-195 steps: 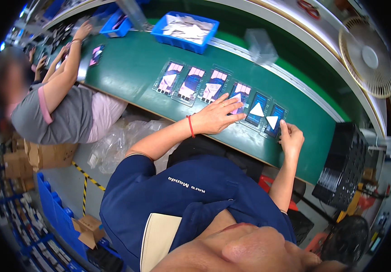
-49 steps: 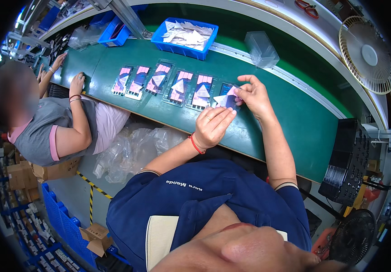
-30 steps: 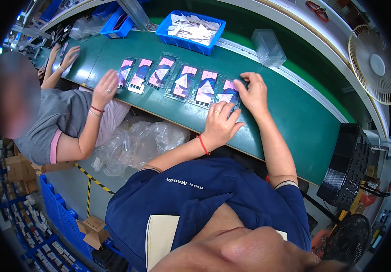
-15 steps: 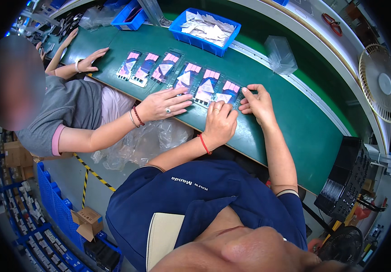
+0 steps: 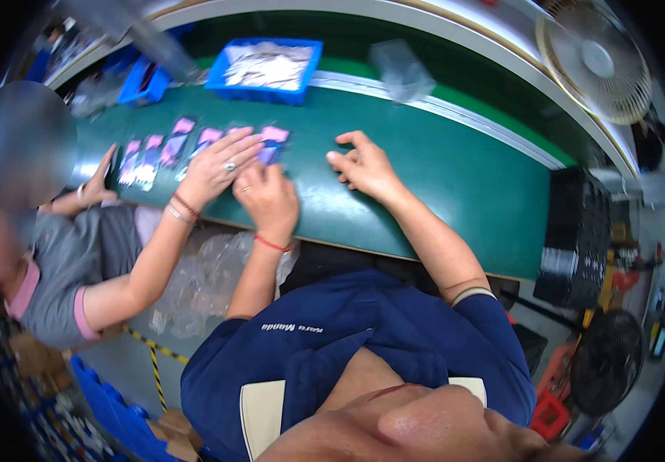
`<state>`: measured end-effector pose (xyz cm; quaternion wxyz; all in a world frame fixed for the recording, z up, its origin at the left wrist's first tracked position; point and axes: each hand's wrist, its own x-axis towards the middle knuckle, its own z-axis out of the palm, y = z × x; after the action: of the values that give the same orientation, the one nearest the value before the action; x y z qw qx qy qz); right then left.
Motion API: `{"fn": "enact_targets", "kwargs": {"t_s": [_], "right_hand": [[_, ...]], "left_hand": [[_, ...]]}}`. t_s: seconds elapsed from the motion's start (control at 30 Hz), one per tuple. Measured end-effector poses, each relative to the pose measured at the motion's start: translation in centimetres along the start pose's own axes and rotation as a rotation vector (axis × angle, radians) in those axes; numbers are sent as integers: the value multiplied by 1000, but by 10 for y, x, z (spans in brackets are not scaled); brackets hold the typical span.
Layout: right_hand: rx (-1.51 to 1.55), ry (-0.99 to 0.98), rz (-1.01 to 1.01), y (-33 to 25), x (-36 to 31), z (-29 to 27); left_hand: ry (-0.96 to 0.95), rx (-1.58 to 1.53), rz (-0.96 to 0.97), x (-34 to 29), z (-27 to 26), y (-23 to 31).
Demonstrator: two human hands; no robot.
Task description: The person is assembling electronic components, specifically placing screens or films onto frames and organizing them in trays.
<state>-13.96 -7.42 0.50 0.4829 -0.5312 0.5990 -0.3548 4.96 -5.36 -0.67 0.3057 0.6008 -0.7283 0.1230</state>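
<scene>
A row of flat clear packs with pink and dark-blue printing lies on the green table, blurred here. At the row's right end, my left hand (image 5: pixel 269 202) is closed, its curled fingers at the near edge of the last pack (image 5: pixel 272 145). What they hold, if anything, is hidden. A co-worker's hand (image 5: pixel 221 164) reaches across just left of my fingers and covers parts of the neighbouring packs. To the right, my right hand (image 5: pixel 365 168) is over bare tabletop, fingers apart and loosely bent, holding nothing.
A blue bin (image 5: pixel 259 95) of white paper pieces stands at the back, with a smaller blue bin (image 5: pixel 144 94) left of it. A clear plastic box (image 5: pixel 402 71) rests by the back rail. Black stacked trays (image 5: pixel 575 239) stand at the table's right end. The co-worker (image 5: pixel 90 254) sits close on my left.
The view has swung, shifting the table leftward in it. My right hand has moved off the last pack, away to the right. My left hand stays by that pack, near the co-worker's hand.
</scene>
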Motion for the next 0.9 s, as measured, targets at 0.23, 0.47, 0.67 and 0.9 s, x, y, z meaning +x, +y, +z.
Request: {"fn": "enact_targets", "kwargs": {"t_s": [0.23, 0.47, 0.67, 0.9], "right_hand": [[-328, 310, -37, -5, -55, -101], [-1249, 1076, 307, 24, -184, -286], [-1130, 984, 626, 41, -254, -335], [-923, 1131, 433, 9, -295, -351]], "left_hand": [[54, -18, -141, 8, 13, -27], [104, -2, 22, 14, -19, -11], [-27, -559, 315, 12, -13, 80], [-197, -846, 542, 13, 8, 139]]}}
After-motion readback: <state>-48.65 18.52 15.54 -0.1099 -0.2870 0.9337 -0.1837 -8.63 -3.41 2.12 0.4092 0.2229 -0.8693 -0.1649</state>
